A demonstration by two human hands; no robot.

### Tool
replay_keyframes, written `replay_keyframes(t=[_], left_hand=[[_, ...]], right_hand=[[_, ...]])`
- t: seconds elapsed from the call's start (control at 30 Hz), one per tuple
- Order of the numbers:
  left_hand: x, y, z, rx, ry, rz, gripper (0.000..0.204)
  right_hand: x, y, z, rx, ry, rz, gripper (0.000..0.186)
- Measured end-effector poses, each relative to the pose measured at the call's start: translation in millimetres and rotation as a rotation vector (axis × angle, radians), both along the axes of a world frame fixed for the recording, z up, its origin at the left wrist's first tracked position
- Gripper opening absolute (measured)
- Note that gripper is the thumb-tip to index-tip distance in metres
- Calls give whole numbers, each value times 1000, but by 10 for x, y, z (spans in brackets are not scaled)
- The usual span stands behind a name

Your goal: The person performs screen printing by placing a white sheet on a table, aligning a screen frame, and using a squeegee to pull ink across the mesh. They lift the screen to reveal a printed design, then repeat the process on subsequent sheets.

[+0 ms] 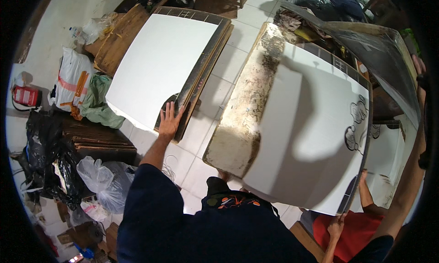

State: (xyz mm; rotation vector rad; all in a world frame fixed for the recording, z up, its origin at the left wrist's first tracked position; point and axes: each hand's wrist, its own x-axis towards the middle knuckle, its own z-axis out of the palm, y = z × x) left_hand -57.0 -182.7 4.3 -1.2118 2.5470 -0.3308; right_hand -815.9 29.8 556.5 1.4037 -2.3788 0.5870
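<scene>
- Worker's left hand (169,121): fingers spread on the near corner of dark-edged, rectangular wooden boards (208,64), beside their white sheet (160,66), apparently for steadiness.
- Worker's right hand (418,65): at the outer edge of a tilted, translucent framed panel (382,55), apparently supporting it; grip unclear.

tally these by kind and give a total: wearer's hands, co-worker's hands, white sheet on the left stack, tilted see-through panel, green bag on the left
Wearer's hands: 2 (left hand, right hand)
Co-worker's hands: 2
White sheet: 1
See-through panel: 1
Green bag: 1
Total: 7
</scene>
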Motion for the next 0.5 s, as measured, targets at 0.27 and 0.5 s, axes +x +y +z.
replay_keyframes(t=[0.27, 0.5], left_hand=[[-1384, -156, 805, 410, 183, 133, 104], [-3387, 1264, 1298, 421, 316, 96, 69]], right_hand=[[-802, -73, -279, 40, 159, -203, 92], [-1021, -303, -265, 27, 281, -189, 99]])
